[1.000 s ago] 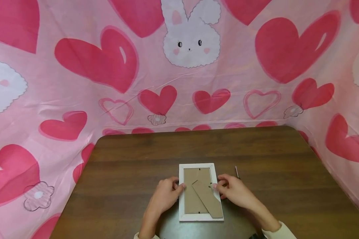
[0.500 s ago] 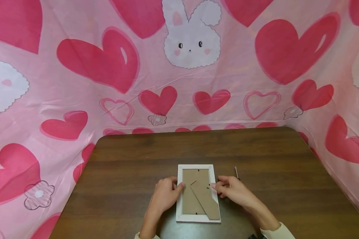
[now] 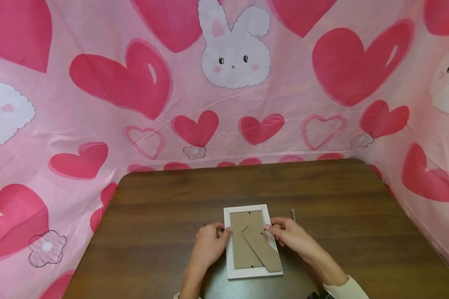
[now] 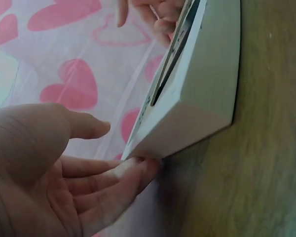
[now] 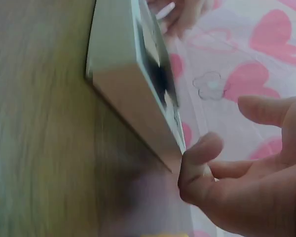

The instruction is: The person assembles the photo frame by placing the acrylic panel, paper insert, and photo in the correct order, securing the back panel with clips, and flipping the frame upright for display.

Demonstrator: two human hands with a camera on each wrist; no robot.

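Note:
A white picture frame (image 3: 243, 253) lies face down on the table, its brown backing board and folded easel stand (image 3: 263, 255) uppermost. My left hand (image 3: 209, 245) is at its left edge. In the left wrist view the fingers (image 4: 113, 185) touch the frame's side while the thumb is held apart above it. At the right edge is my right hand (image 3: 293, 236). A bent finger (image 5: 200, 155) touches the frame's corner edge in the right wrist view, with the thumb clear of it.
A thin rod-like tool (image 3: 293, 214) lies just beyond my right hand, partly hidden by it. The brown wooden table (image 3: 164, 199) meets a pink cloth (image 3: 224, 99) with hearts and rabbits at its back and sides.
The frame shifts slightly left, then back right, and is now turned a little, its near end swung rightward. Both hands stay at its edges.

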